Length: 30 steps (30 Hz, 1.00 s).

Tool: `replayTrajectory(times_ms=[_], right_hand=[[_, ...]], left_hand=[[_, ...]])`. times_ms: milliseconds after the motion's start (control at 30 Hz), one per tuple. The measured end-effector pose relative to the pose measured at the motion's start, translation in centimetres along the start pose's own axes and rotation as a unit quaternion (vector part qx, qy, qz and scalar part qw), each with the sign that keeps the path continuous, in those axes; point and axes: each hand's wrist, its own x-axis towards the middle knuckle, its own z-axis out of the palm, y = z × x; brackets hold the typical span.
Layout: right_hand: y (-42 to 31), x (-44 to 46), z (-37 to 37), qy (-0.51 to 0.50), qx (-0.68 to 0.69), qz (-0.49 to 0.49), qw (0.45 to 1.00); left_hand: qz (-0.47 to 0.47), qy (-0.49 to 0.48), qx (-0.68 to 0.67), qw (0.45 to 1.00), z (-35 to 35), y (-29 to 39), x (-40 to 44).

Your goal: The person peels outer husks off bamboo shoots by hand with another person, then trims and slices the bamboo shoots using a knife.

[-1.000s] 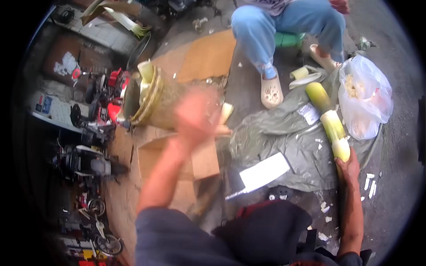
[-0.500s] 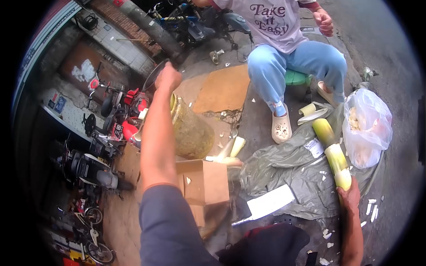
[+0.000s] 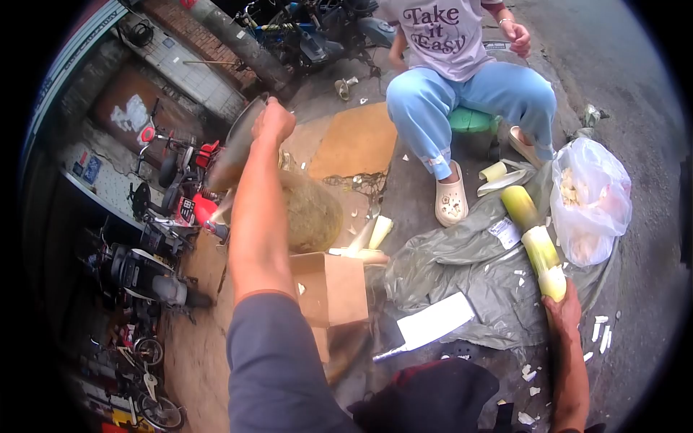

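My left hand [image 3: 273,124], reached far forward, is closed on the edge of a round, dark-rimmed thing [image 3: 244,137]. This thing is blurred and partly behind my forearm; whether it is a lid or a basin I cannot tell. Just to its right stands a stained yellowish bucket [image 3: 312,213]. At the right, my right hand [image 3: 564,307] is wrapped round the lower end of a long pale-green bamboo shoot [image 3: 541,252], whose far end lies on a grey plastic sheet [image 3: 498,310]. A broad-bladed cleaver [image 3: 435,321] lies flat on the ground between my arms.
An open cardboard box [image 3: 346,289] stands below the bucket. A person in blue trousers [image 3: 426,108] sits opposite on a green stool [image 3: 471,120]. A filled clear plastic bag [image 3: 592,202] stands at the right. White scraps [image 3: 603,335] lie about, and parked motorbikes [image 3: 148,278] line the left.
The round thing in my left hand shows more of its surface and is blurred by motion. The seated person's arm at the left has come down. My right hand still grips the bamboo shoot.
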Motion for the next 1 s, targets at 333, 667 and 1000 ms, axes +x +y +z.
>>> replayTrajectory(times_ms=[333, 667, 1000], right_hand=[[0.1, 0.4, -0.6, -0.053, 0.073, -0.001, 0.996], [-1.8, -0.2, -1.1, -0.045, 0.033, 0.015, 0.998], [-1.5, 0.3, -0.6, -0.021, 0.015, 0.021, 0.999]], left_hand=[[0.386, 0.094, -0.008, 0.918, 6.1, 1.5, -20.3], [0.057, -0.320, -0.095, 0.941, 12.4, -14.9, -11.9], [0.173, -0.450, 0.210, 0.850, 21.8, -11.2, -14.7]])
